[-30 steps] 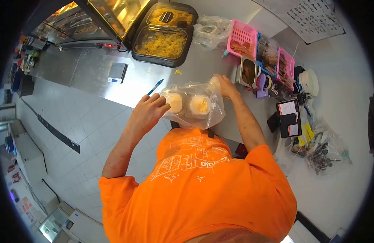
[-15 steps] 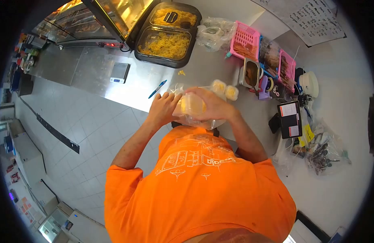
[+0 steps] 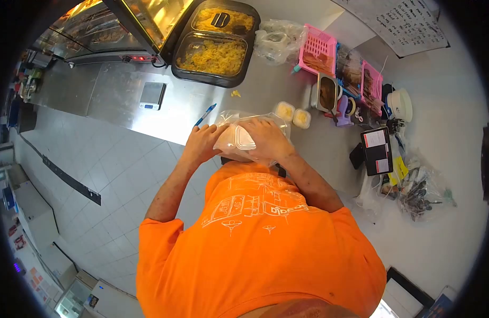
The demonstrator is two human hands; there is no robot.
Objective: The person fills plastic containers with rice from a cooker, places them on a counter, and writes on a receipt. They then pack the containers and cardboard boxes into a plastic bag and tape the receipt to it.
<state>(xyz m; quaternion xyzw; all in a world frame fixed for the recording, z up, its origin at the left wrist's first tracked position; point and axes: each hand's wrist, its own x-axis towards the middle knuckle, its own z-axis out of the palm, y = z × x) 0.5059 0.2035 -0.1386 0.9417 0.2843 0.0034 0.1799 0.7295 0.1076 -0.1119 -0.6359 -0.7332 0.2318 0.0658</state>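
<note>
A clear plastic bag (image 3: 231,117) lies at the counter's front edge, close against my body. Inside or under its film sits a squarish plastic container (image 3: 245,139) with a pale, ridged face showing. My left hand (image 3: 201,143) has its fingers closed on the bag's left side. Over the container's right side curls my right hand (image 3: 268,139), its fingers bent across the top; the thumb is hidden. Just beyond that hand stand two small lidded tubs (image 3: 284,111) with yellow contents. A blue pen (image 3: 206,114) rests left of the bag.
A black two-part tray (image 3: 175,69) of yellow rice stands at the back. Left of it are a small scale (image 3: 152,95) and a lit display case (image 3: 143,32). Pink baskets (image 3: 318,45), a metal container (image 3: 326,94) and a tablet-like device (image 3: 376,151) line the right.
The container between my hands has turned from a yellowish face to a pale ridged one. My right hand has moved over it, and my left hand has shifted slightly left and down.
</note>
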